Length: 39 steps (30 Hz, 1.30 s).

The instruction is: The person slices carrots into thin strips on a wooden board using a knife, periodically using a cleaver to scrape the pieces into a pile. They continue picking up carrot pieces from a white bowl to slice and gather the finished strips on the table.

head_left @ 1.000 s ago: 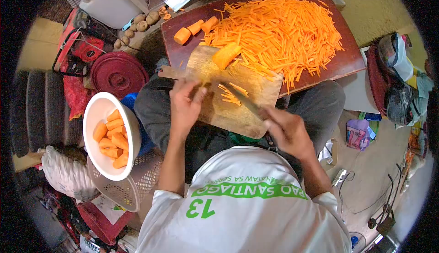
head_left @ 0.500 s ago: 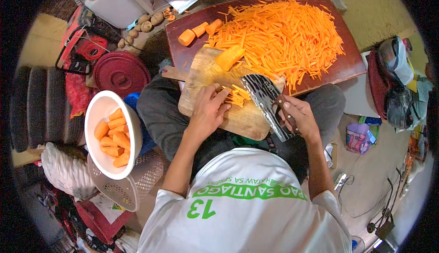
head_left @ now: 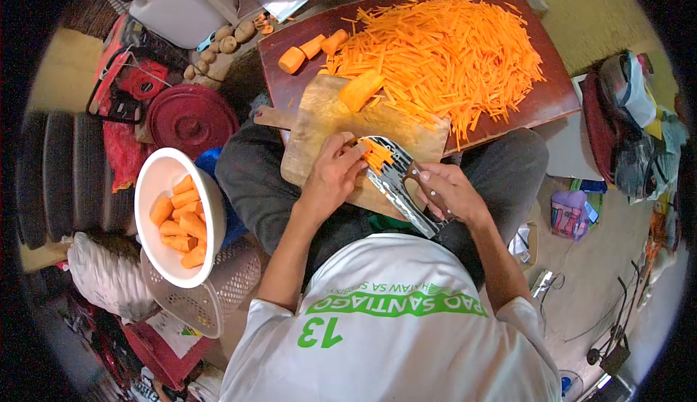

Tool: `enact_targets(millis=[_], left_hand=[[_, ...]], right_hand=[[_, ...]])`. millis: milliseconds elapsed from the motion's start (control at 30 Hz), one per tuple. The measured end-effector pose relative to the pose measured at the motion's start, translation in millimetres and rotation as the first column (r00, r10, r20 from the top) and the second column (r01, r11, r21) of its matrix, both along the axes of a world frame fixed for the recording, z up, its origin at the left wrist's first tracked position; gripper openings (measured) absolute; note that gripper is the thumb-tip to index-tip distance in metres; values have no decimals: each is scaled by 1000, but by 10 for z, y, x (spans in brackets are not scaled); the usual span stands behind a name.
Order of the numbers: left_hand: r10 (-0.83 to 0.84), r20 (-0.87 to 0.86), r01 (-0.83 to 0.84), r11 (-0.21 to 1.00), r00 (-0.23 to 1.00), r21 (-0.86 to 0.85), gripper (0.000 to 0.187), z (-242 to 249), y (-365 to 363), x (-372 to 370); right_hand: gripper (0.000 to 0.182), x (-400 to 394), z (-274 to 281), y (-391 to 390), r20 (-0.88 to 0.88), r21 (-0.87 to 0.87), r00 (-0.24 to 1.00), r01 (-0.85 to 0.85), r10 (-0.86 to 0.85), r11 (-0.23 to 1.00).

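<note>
My right hand is wrapped around the brown wooden handle of a wide, dark-patterned cleaver. Its blade lies low over the wooden cutting board, close to my left hand. A small bunch of cut carrot sticks rests against the blade's upper end. My left hand has its fingers curled at these sticks, pinching their near side. Farther up the board lies a thick trimmed carrot piece. Beyond it, a large heap of carrot sticks covers much of a dark red tabletop.
Several short carrot chunks sit at the tabletop's left. A white bowl of peeled carrots stands left of my knee on a perforated basket. Potatoes, a red lid and a purple pack lie around.
The cleaver has moved left and down toward my left hand, its blade now meeting the carrot sticks. My left hand stays almost in place, its fingers at the sticks.
</note>
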<state>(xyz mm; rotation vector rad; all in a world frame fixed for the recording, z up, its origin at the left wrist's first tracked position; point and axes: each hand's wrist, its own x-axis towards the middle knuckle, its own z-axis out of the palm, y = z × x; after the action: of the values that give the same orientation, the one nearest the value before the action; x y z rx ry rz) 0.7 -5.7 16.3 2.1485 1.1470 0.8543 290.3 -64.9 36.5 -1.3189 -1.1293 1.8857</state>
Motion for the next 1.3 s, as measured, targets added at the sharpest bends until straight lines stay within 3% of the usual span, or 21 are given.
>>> enact_targets(millis=[200, 233, 333, 400, 500, 600, 733, 933, 1033, 1133, 1300], left_hand=[[17, -24, -17, 1000, 1000, -1, 45, 146, 41, 24], [47, 22, -47, 999, 999, 7, 44, 144, 38, 26], [121, 145, -124, 992, 982, 14, 42, 112, 39, 13], [145, 202, -149, 989, 969, 7, 41, 82, 86, -6], [175, 190, -176, 984, 966, -11, 37, 162, 72, -11], [241, 385, -214, 970, 891, -111, 32, -29, 78, 22], [302, 483, -242, 953, 822, -183, 28, -180, 113, 29], [216, 149, -203, 974, 965, -99, 33, -91, 88, -16], [172, 25, -172, 985, 985, 29, 32, -51, 47, 43], [186, -2, -183, 972, 983, 144, 33, -79, 25, 72], [160, 24, -162, 978, 987, 129, 34, -137, 39, 58]], right_hand=[[41, 15, -155, -14, -101, -90, 991, 74, -83, 993], [51, 43, -199, -10, -135, -123, 986, 86, -103, 989], [49, 82, -252, 9, -232, -149, 967, 69, -103, 986], [37, 72, -226, 19, -245, -148, 965, 62, -97, 987], [39, 46, -183, 32, -313, -174, 941, 79, -132, 981], [41, 69, -197, 10, -366, -184, 917, 95, -157, 978], [44, 103, -156, 13, -435, -163, 881, 126, -186, 978], [47, 330, -50, 58, -375, -143, 866, 299, -331, 943], [46, 531, 100, 139, -372, -93, 832, 408, -412, 908], [46, 915, 177, 248, -297, -6, 805, 536, -513, 844], [41, 1519, 623, 479, -242, 92, 648, 757, -723, 647]])
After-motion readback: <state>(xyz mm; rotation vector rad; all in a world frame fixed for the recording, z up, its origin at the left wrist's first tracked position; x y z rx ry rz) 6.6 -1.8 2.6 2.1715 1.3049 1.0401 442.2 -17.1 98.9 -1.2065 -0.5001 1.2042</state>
